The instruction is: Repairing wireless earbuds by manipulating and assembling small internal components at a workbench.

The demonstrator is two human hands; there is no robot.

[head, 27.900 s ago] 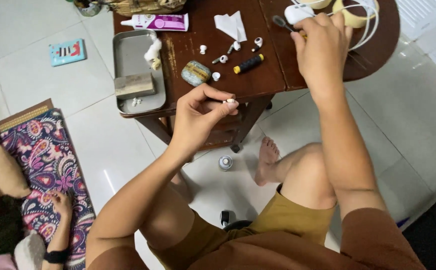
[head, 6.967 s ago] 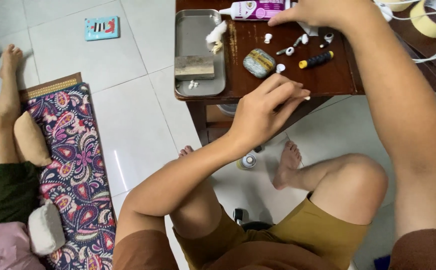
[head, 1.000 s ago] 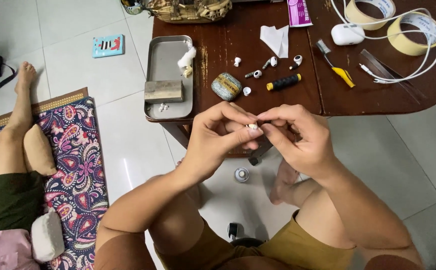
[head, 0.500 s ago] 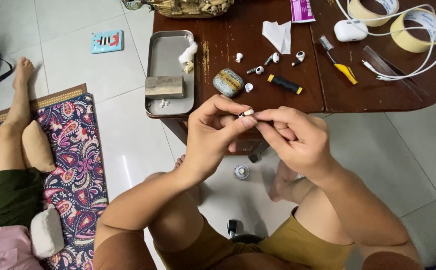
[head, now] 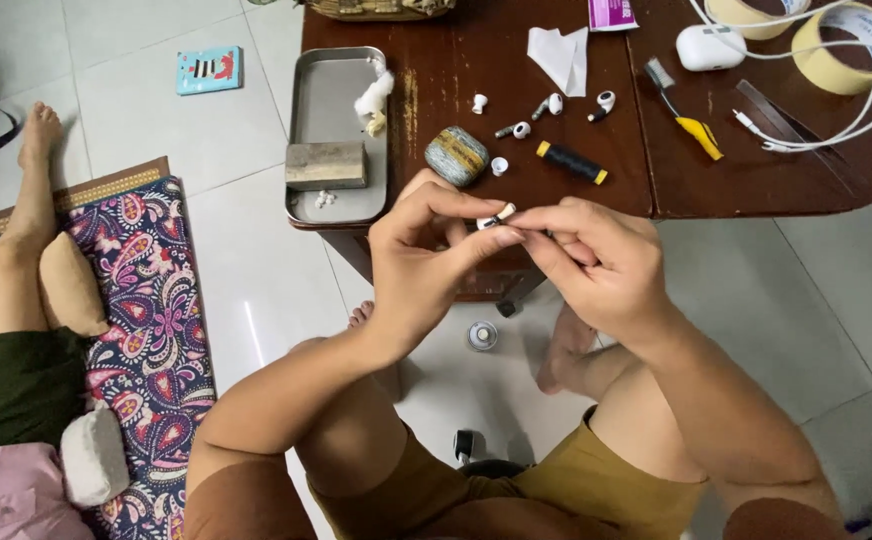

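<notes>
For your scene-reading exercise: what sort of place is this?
Probably a room at home, used as a makeshift repair spot: a dark wooden table with tape rolls on a tiled floor, and a patterned floor mat where another person sits.

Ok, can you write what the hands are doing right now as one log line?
left hand: pinching small white earbud part | right hand: pinching same part | place: over wooden table edge | nearby: metal tray

Both forearms angle inward, left hand (head: 426,265) and right hand (head: 596,265) meeting fingertip to fingertip, pinched closed.
</notes>
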